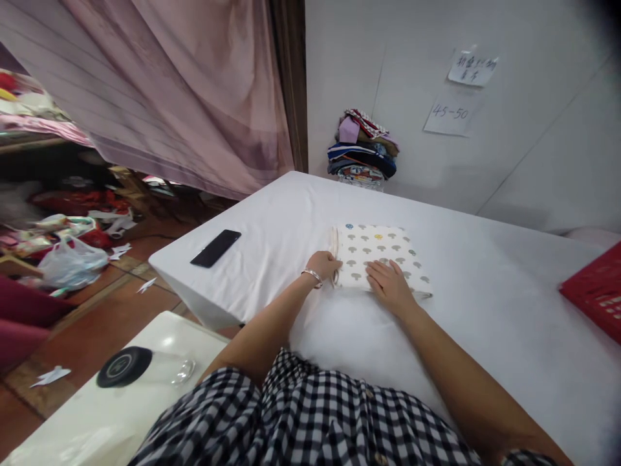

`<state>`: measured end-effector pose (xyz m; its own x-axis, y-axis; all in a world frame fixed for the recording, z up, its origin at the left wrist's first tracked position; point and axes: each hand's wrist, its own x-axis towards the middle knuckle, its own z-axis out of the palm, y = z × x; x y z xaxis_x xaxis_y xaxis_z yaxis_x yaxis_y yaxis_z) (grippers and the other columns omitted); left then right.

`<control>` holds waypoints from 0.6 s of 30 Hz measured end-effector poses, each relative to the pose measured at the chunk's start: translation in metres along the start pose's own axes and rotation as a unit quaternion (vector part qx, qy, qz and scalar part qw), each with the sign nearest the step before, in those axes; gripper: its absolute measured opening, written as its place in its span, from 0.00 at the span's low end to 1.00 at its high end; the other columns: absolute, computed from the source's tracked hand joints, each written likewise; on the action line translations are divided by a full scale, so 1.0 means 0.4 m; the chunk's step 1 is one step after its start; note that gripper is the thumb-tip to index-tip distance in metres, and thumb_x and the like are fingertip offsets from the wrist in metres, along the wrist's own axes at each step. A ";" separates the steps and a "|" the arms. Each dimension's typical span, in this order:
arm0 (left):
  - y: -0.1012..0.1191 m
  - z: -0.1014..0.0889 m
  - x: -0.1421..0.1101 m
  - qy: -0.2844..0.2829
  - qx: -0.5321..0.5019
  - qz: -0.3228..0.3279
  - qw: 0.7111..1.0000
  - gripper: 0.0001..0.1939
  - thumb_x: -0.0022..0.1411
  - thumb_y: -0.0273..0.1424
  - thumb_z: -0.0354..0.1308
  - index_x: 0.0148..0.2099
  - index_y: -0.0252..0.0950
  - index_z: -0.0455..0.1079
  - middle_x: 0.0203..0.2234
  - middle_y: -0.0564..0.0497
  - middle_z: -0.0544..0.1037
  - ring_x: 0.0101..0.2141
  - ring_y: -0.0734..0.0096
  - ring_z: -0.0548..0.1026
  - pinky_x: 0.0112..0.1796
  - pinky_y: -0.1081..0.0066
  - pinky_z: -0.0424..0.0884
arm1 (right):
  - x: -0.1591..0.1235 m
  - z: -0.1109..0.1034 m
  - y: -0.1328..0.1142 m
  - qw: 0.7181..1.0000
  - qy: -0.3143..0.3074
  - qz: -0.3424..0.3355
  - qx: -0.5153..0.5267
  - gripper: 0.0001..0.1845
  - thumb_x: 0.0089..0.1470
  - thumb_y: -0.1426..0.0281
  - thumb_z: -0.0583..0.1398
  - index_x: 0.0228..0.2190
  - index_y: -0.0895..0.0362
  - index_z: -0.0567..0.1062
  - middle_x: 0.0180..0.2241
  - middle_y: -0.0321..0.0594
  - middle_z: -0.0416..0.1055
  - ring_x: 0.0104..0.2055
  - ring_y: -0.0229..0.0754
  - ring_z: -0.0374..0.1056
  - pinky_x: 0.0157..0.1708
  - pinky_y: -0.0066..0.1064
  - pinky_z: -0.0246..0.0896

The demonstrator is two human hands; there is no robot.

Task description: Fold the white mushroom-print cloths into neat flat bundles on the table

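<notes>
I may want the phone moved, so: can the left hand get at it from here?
Probably yes. Only white tablecloth shows between the left hand and the black phone, though it would likely need to leave the edge of the printed fabric, which it seems to be pinching, and stretch outward.

Phone [216, 248] left of cloth [373, 251] on table [490, 298] — apparently a basket [599, 285], right.
</notes>
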<state>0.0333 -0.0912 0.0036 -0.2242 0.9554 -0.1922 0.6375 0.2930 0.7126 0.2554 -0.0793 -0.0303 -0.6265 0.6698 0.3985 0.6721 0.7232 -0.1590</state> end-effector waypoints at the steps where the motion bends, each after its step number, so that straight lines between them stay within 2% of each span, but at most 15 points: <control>1: -0.006 0.002 -0.002 0.003 -0.010 -0.006 1.000 0.10 0.51 0.38 0.58 0.25 0.36 0.66 0.22 0.52 0.73 0.24 0.72 0.69 0.24 0.74 0.62 | -0.003 0.001 -0.001 1.000 0.003 -0.005 0.003 0.20 0.62 0.66 0.45 0.47 0.54 0.72 0.52 0.41 0.66 0.57 0.45 0.58 0.58 0.46 0.43; 5: -0.010 0.009 0.001 0.038 -0.017 -0.002 0.999 0.13 0.50 0.42 0.58 0.30 0.37 0.67 0.28 0.52 0.75 0.28 0.71 0.71 0.26 0.74 0.63 | -0.006 0.009 0.001 1.000 0.007 0.004 0.018 0.20 0.61 0.66 0.46 0.47 0.55 0.72 0.53 0.41 0.66 0.56 0.46 0.59 0.55 0.45 0.49; 9: 0.007 0.015 0.019 0.051 0.015 -0.009 0.999 0.16 0.49 0.46 0.58 0.32 0.38 0.68 0.32 0.51 0.76 0.31 0.69 0.72 0.28 0.73 0.64 | -0.003 0.013 0.002 1.000 0.011 0.010 0.024 0.20 0.61 0.65 0.46 0.47 0.53 0.72 0.52 0.41 0.67 0.56 0.47 0.59 0.54 0.46 0.50; 14: 0.021 0.021 0.035 0.038 0.071 -0.005 0.997 0.11 0.50 0.40 0.57 0.29 0.38 0.68 0.30 0.50 0.76 0.31 0.67 0.72 0.29 0.72 0.63 | -0.003 0.012 -0.001 0.999 0.015 0.016 0.025 0.20 0.61 0.65 0.45 0.46 0.53 0.73 0.52 0.41 0.67 0.56 0.46 0.59 0.54 0.45 0.50; 18: 0.011 0.018 0.034 0.029 0.071 0.004 0.997 0.07 0.50 0.35 0.56 0.27 0.37 0.67 0.25 0.51 0.75 0.27 0.69 0.71 0.26 0.73 0.61 | -0.003 0.013 -0.001 1.000 0.013 0.013 0.024 0.20 0.61 0.65 0.45 0.47 0.52 0.72 0.52 0.40 0.67 0.56 0.45 0.59 0.55 0.44 0.50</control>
<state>0.0384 -0.0767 -0.0009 -0.2579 0.9552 -0.1449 0.7360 0.2914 0.6111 0.2539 -0.0796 -0.0355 -0.5985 0.6840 0.4170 0.6674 0.7137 -0.2126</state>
